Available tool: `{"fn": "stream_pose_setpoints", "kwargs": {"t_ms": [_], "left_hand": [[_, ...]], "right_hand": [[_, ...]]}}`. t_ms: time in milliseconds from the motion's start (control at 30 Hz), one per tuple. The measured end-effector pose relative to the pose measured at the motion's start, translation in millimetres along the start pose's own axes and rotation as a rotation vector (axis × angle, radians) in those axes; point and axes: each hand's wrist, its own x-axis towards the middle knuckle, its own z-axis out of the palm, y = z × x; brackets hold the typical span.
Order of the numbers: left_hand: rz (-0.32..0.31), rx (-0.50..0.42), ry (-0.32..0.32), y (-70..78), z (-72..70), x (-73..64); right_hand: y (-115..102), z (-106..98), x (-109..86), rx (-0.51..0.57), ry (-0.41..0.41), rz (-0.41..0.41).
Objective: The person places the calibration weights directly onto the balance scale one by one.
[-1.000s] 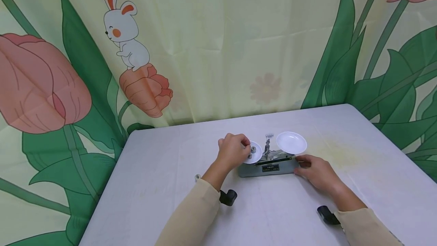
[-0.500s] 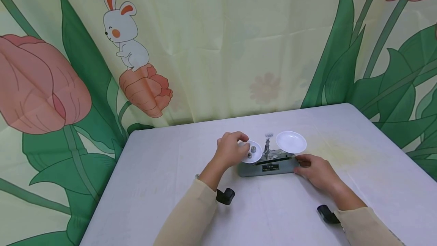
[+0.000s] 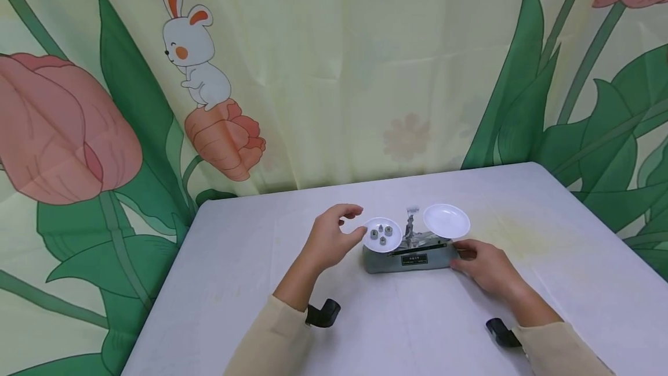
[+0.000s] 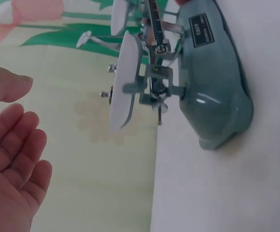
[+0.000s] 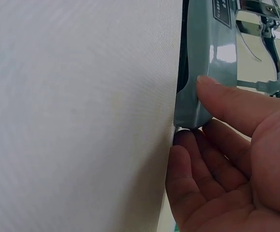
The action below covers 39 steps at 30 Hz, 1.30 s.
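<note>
A grey-green balance scale (image 3: pixel 412 259) with two white pans stands on the table. On its left pan (image 3: pixel 367 246) sit several small metal weights (image 3: pixel 382 241); the right pan (image 3: pixel 446 220) bears nothing visible and sits higher. My left hand (image 3: pixel 330 241) is just left of the left pan, fingers relaxed, holding nothing. In the left wrist view, the left hand's thumb and fingers (image 4: pixel 21 152) are apart from the pan. My right hand (image 3: pixel 486 266) holds the right end of the scale's base, its thumb (image 5: pixel 227 99) against the front face and fingers curled at the end.
A white cloth covers the table (image 3: pixel 235 283). Behind it hangs a curtain (image 3: pixel 323 74) printed with tulips, a rabbit and a carrot. The scale's ruled beam (image 4: pixel 155 21) and pointer stand between the pans.
My left hand has drawn back leftward from over the left pan, its fingers spreading, and more weights there now show. The right hand stays at the base.
</note>
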Motion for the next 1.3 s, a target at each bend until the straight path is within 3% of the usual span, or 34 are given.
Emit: {"fn": "stream_pose_setpoints", "kwargs": {"t_ms": [200,433,700,933,1133,1300], "left_hand": [[-0.025,0.012,0.068,-17.5,-15.7,-26.4],[-0.145,0.009,0.095,-41.8,-28.8,-51.9],[-0.273,-0.008,0.116,-70.4,-31.8,-73.5],[-0.366,0.028,0.133,-91.2,-29.7,-83.4],[-0.43,0.088,0.104,-99.9,-25.2,-84.0],[-0.444,0.101,0.082,-105.2,-21.1,-83.3]], "right_hand": [[0,1,-0.1,0.0,0.005,-0.012],[0,3,-1.0,-0.002,0.011,-0.028],[2,3,-2.2,-0.011,0.013,-0.032],[0,0,-2.6,0.005,0.007,-0.017],[0,0,-2.8,0.008,0.005,-0.02],[1,-1,-2.1,0.005,0.0,-0.019]]}}
